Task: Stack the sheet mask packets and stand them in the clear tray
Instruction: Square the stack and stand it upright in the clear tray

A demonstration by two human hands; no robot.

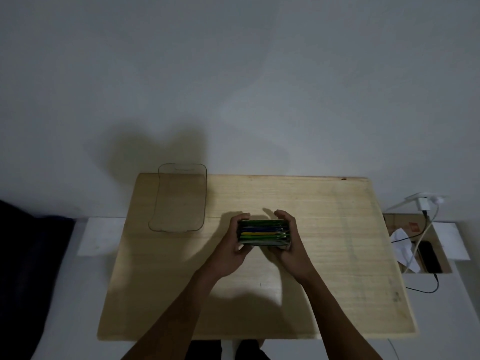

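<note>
Fingers of left hand (233,242) and right hand (288,240) clamp packets (262,233); labels unreadable.

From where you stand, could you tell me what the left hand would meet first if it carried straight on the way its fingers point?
The left hand points up and slightly right, toward the wooden board's far edge. Beyond the packet stack it grips, only bare board and then the wall lie ahead. The clear tray sits off to the left; depth is uncertain.

Both forearms (335,302) bare, no sleeves showing; left hand (228,252) and right hand (292,245) apparently ringless
</note>
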